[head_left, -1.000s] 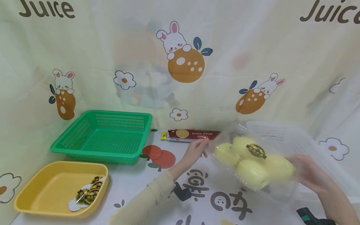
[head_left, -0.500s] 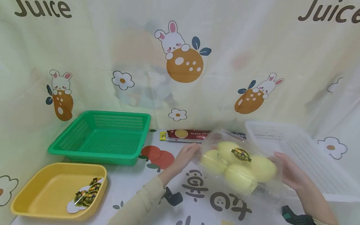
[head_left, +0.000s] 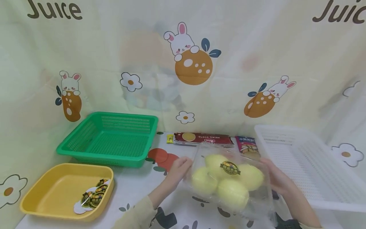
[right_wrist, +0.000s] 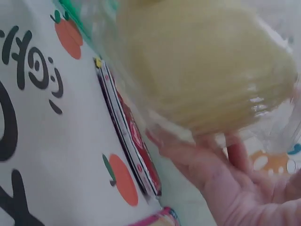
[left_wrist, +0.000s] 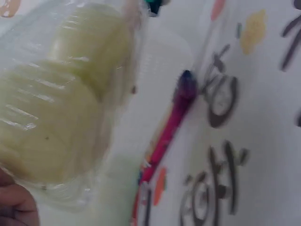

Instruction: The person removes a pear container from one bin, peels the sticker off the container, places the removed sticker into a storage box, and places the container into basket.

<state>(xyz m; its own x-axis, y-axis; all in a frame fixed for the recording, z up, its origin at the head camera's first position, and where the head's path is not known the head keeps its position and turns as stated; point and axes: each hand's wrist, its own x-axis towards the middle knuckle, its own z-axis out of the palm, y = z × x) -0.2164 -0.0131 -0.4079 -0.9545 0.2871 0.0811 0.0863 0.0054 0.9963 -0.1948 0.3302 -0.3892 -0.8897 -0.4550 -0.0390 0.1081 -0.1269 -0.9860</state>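
Note:
A clear plastic fruit box (head_left: 257, 203) holds several pale yellow, rounded fruits (head_left: 233, 192), with a round dark sticker (head_left: 230, 168) on top. It is held up in front of me, tilted, over the middle right of the table. My left hand (head_left: 175, 173) grips its left edge. On the opposite edge my right hand (head_left: 277, 178) holds it. In the right wrist view, fingers (right_wrist: 207, 165) curl beneath the plastic at the fruit's underside. Only part of the left hand (left_wrist: 16, 202) shows at the corner of the left wrist view.
A yellow tray (head_left: 54, 187) with several round stickers (head_left: 92, 195) stands at the left, before a green basket (head_left: 105, 152). At the back lie a dark red biscuit packet (head_left: 203, 139), a small yellow sachet (head_left: 170, 138) and a pink-and-blue packet (head_left: 247, 147). A white basket (head_left: 311, 165) stands right.
Both hands have carried the fruit box left and toward me, out from over the white basket. The pink-and-blue packet behind it has come into view.

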